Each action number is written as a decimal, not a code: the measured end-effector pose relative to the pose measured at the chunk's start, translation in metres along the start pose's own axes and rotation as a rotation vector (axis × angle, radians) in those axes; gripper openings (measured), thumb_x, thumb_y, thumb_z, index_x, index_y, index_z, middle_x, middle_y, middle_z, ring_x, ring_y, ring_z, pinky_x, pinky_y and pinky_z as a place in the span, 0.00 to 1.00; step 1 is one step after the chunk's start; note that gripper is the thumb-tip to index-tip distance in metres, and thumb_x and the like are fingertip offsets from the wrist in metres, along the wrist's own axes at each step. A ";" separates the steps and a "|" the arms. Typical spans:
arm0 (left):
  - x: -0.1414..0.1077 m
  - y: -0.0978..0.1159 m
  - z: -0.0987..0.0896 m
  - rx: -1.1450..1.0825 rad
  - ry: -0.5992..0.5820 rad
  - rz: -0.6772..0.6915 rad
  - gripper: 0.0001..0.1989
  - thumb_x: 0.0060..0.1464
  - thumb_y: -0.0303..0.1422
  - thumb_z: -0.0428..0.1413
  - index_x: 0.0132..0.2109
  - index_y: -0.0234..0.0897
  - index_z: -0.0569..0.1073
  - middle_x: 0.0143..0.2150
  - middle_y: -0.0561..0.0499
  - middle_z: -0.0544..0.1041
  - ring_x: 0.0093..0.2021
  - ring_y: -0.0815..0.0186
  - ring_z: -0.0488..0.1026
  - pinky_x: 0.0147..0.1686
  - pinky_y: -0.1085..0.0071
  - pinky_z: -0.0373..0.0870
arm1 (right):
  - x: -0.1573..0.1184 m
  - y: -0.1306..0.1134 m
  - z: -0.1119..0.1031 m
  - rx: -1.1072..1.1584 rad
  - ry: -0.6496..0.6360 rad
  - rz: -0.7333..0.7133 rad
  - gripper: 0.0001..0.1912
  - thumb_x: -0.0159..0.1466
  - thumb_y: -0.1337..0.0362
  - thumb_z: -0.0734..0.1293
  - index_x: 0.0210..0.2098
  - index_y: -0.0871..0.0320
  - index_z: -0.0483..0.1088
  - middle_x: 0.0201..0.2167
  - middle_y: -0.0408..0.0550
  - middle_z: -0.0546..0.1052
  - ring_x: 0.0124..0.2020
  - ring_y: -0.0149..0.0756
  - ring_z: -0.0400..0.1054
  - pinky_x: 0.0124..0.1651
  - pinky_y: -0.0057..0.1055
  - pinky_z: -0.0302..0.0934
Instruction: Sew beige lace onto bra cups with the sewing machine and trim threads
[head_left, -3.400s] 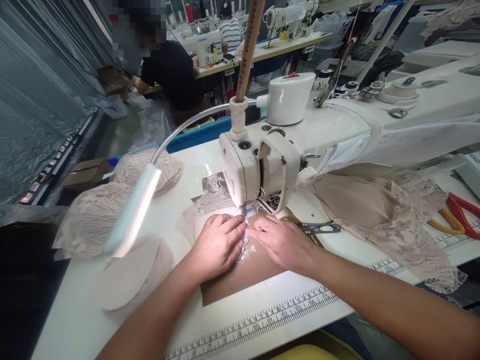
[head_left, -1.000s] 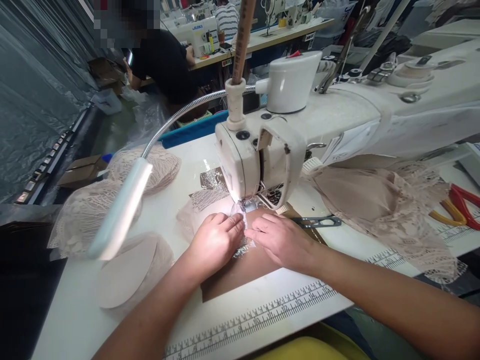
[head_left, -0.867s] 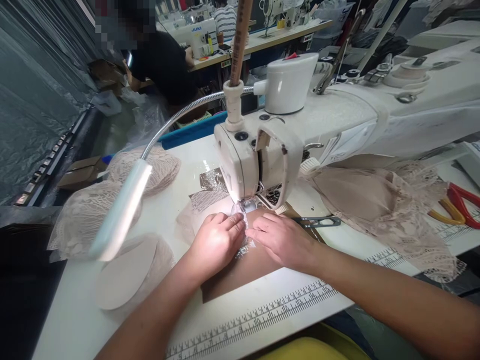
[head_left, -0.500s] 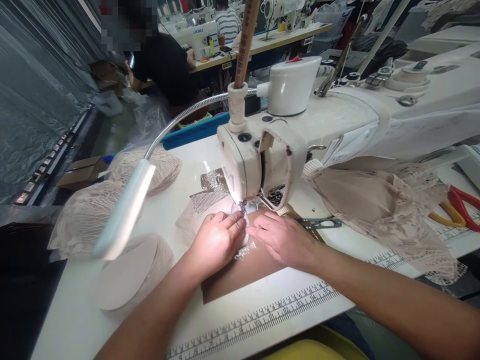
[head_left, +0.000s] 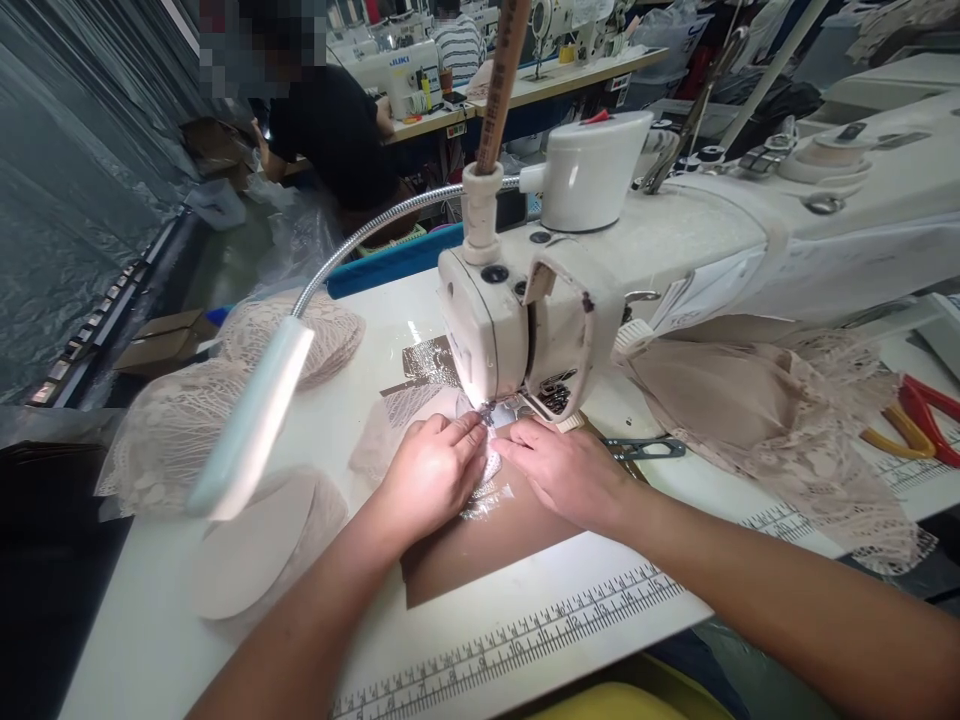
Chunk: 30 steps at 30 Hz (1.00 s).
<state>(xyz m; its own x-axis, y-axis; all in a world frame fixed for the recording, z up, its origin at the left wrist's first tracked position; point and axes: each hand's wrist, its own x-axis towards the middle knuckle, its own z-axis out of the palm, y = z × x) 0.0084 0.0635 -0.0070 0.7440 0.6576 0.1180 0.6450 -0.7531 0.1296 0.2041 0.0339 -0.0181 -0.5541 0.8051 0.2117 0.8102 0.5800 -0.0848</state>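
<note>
A small piece of pale lace fabric (head_left: 491, 464) lies at the needle of a white sewing machine (head_left: 487, 330), over a brown sheet (head_left: 480, 560). My left hand (head_left: 439, 465) presses on the fabric from the left, fingers together, their tips close to the presser foot (head_left: 489, 408). From the right, my right hand (head_left: 559, 470) holds the fabric's edge between bent fingers and thumb, partly hidden. More of the sheer lace (head_left: 379, 440) spreads out left of my left hand. Thread snips (head_left: 649, 448) lie just beyond my right hand.
Stacked lace cups (head_left: 176, 435) and a beige padded cup (head_left: 251, 550) lie left, below a gooseneck lamp (head_left: 251, 420). Beige lace garments (head_left: 720, 390) and red-handled scissors (head_left: 930, 410) lie right. A printed ruler (head_left: 517, 650) runs along the front edge. Another person (head_left: 330, 130) sits behind.
Both hands stay close to the needle with only slight finger shifts. The whole view has moved slightly, so the machine appears a little further right.
</note>
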 end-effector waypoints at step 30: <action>-0.007 -0.010 0.003 -0.037 0.086 0.029 0.16 0.61 0.31 0.47 0.53 0.35 0.72 0.55 0.45 0.73 0.45 0.58 0.68 0.45 0.58 0.67 | 0.001 0.000 -0.001 0.040 0.017 0.030 0.20 0.59 0.75 0.60 0.48 0.58 0.72 0.31 0.47 0.72 0.26 0.31 0.56 0.27 0.31 0.44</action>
<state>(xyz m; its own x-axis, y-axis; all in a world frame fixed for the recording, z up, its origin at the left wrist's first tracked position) -0.0022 0.0664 -0.0117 0.7437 0.6361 0.2056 0.6155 -0.7716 0.1608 0.2035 0.0345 -0.0172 -0.5259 0.8204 0.2245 0.8181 0.5601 -0.1306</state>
